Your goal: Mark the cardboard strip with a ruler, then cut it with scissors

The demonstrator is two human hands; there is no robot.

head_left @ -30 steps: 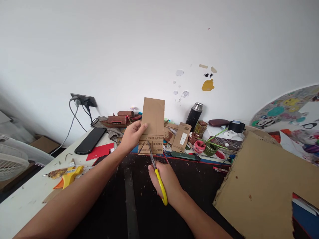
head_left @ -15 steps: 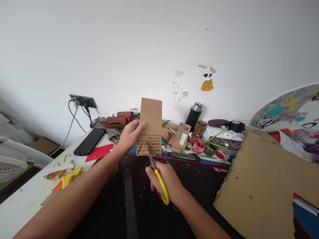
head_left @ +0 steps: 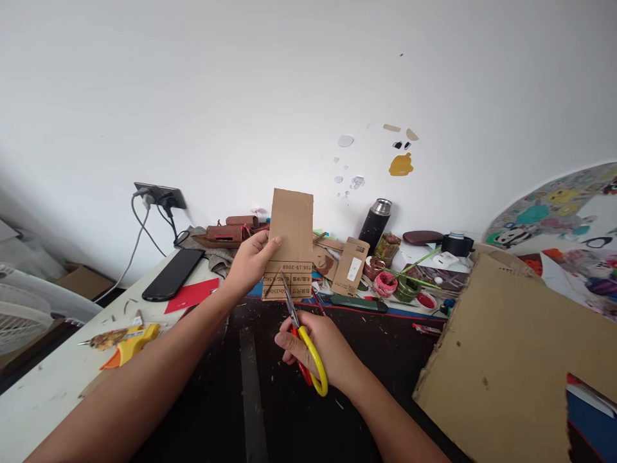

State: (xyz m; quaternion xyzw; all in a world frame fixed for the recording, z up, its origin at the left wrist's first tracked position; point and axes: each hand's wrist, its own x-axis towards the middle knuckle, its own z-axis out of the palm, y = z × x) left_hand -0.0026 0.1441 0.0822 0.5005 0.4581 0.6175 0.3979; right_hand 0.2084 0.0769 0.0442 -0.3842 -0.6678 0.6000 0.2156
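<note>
Right hand (head_left: 330, 347) shifts thumb left since earlier frame, baring more red handle (head_left: 305, 374); holds scissors (head_left: 305, 337), blades overlapping printed end of cardboard piece (head_left: 292, 222), pinched in left hand (head_left: 253, 257) above desk (head_left: 53, 379).

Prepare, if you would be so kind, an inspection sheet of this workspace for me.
Surface: dark mat on a white table, strewn with small scraps.
Job's things: cardboard piece, held up, printed at its lower end; scissors, blades overlapping that end in view; whether cutting, cannot tell.
Clutter: metal ruler on the mat; glue gun and phone at left; paint pots and flask at the back; large cardboard sheet at right.
Hands: left hand grips the cardboard piece at its left edge; right hand holds the scissors by the handles.
Cables: several cables plugged into an outlet panel.
Surroundings: pale wall with stickers; fan at far left.
</note>
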